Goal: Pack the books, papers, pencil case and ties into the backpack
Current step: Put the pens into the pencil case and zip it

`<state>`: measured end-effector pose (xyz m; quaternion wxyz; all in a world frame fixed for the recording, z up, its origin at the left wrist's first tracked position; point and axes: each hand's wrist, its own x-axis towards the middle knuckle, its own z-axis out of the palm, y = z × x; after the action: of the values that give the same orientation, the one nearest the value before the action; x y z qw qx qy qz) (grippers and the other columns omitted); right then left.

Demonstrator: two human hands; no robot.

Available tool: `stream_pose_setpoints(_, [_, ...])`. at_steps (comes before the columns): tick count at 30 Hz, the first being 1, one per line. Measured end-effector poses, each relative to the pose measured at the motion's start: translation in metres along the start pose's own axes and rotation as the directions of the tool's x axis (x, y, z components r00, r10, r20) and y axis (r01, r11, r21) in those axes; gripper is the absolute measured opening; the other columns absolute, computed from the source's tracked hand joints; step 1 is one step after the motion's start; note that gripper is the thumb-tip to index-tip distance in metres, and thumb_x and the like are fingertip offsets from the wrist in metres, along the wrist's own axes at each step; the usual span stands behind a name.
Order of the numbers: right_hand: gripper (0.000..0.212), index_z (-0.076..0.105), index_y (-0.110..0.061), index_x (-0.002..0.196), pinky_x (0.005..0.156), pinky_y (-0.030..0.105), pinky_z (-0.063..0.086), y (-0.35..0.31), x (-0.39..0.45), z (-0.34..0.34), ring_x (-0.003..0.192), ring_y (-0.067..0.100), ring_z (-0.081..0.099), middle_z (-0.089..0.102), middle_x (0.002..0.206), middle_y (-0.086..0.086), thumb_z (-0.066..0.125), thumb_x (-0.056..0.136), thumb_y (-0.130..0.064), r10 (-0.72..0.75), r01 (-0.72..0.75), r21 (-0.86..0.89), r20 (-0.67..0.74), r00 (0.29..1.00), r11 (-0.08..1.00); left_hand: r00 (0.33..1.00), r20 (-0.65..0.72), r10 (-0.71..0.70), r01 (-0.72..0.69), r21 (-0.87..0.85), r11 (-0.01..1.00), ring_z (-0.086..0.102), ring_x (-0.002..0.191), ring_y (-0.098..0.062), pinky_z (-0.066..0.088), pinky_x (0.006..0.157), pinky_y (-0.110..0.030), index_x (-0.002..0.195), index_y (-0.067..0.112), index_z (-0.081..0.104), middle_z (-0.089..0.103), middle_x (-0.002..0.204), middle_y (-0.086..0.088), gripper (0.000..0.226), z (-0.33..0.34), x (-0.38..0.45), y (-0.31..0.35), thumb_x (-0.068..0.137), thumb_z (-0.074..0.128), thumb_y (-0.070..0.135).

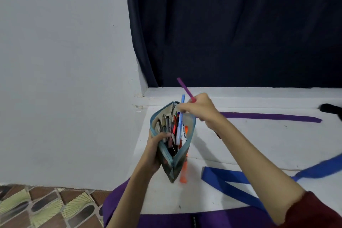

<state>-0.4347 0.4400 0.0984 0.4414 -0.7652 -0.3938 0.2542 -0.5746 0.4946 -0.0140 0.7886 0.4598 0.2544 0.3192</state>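
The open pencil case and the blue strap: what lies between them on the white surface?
An orange marker lies there, beside the pencil case, per the head view.

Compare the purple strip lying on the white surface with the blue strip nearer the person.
The purple strip lies straight and flat, far from the person; the blue strip lies near, folded back on itself in a V. The purple strip is dark violet and looks narrower; the blue strip is bright blue and looks broader, though nearness may add to that. Both are flat bands resting on the white surface, untouched by either hand.
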Motion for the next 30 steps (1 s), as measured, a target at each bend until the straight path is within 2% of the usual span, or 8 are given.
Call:
stream_pose_setpoints(3, [0.018,0.053,-0.010,0.072,0.042,0.021,0.027,0.008,-0.006,0.005,0.047,0.010,0.035,0.043,0.058,-0.001,0.065,0.080,-0.020,0.018,0.007,-0.200,0.126,0.992,0.980,0.999,0.035,-0.034,0.034,-0.007,0.999,0.063,0.096,-0.032,0.055,0.072,-0.037,0.130,0.010,0.052,0.063,0.115,-0.022,0.076,0.005,0.001,-0.003,0.058,0.074,0.022])
stream_pose_setpoints(5, [0.011,0.056,-0.004,0.085,0.039,0.019,0.030,0.007,-0.009,-0.003,0.043,0.009,0.038,0.050,0.060,0.003,0.058,0.088,-0.015,0.015,-0.021,0.046,0.122,0.992,0.999,0.998,0.054,-0.024,0.024,-0.009,1.000,0.063,0.097,-0.031,0.055,0.074,-0.038,0.127,0.017,0.055,0.063,0.116,-0.021,0.069,0.005,0.001,-0.005,0.061,0.073,0.020])
stream_pose_setpoints(7, [0.010,0.054,-0.001,0.088,0.044,0.021,0.042,0.002,-0.013,-0.011,0.040,0.010,0.047,0.058,0.058,0.007,0.048,0.095,-0.006,-0.016,-0.012,0.402,0.066,0.998,0.916,0.997,0.069,0.016,-0.014,-0.030,0.999,0.063,0.096,-0.031,0.054,0.080,-0.042,0.109,0.030,0.066,0.066,0.113,-0.017,0.046,0.007,0.000,-0.006,0.066,0.066,0.013])
stream_pose_setpoints(11, [0.021,0.050,-0.005,0.088,0.059,0.028,0.058,-0.004,-0.012,-0.019,0.060,0.023,0.068,0.070,0.075,0.012,0.040,0.102,-0.017,-0.050,0.125,0.563,-0.146,0.988,0.817,0.998,0.057,0.007,-0.006,-0.031,0.999,0.063,0.096,-0.030,0.053,0.081,-0.042,0.109,0.031,0.062,0.066,0.110,-0.015,0.047,0.009,0.001,-0.006,0.066,0.065,0.014])
stream_pose_setpoints(15, [0.015,0.046,-0.005,0.100,0.054,0.031,0.057,0.005,-0.014,-0.002,0.061,0.028,0.069,0.069,0.078,0.018,0.042,0.101,-0.019,-0.036,0.049,0.349,-0.046,0.998,0.936,0.998,0.027,-0.051,0.050,0.037,0.998,0.063,0.097,-0.032,0.054,0.072,-0.037,0.130,0.013,0.051,0.062,0.118,-0.021,0.081,0.010,0.004,-0.008,0.054,0.074,0.027])
stream_pose_setpoints(21, [0.022,0.049,-0.002,0.088,0.054,0.033,0.057,0.013,-0.011,0.002,0.053,0.026,0.068,0.068,0.074,0.021,0.045,0.099,-0.021,0.022,-0.033,0.079,0.137,0.990,0.996,0.997,-0.002,-0.074,0.074,0.076,0.994,0.065,0.097,-0.028,0.055,0.071,-0.034,0.129,0.014,0.052,0.064,0.116,-0.019,0.084,0.011,0.005,-0.011,0.052,0.076,0.035])
stream_pose_setpoints(25, [0.033,0.057,-0.006,0.076,0.043,0.020,0.044,0.019,-0.011,0.009,0.040,0.013,0.055,0.062,0.056,0.007,0.050,0.097,-0.030,0.033,0.016,-0.245,0.193,0.981,0.970,0.998,0.024,-0.054,0.053,0.069,0.996,0.067,0.092,-0.027,0.055,0.071,-0.034,0.128,0.011,0.053,0.067,0.107,-0.017,0.070,0.015,0.003,-0.010,0.064,0.071,0.033])
stream_pose_setpoints(30, [0.047,0.047,-0.014,0.060,0.059,0.027,0.042,0.023,-0.008,0.010,0.043,0.012,0.045,0.049,0.048,-0.001,0.045,0.096,-0.043,-0.042,0.124,-0.438,0.192,0.980,0.890,0.997,0.046,-0.054,0.050,0.085,0.995,0.067,0.098,-0.030,0.055,0.072,-0.033,0.132,0.011,0.049,0.064,0.116,-0.020,0.083,0.019,0.002,-0.009,0.059,0.076,0.038])
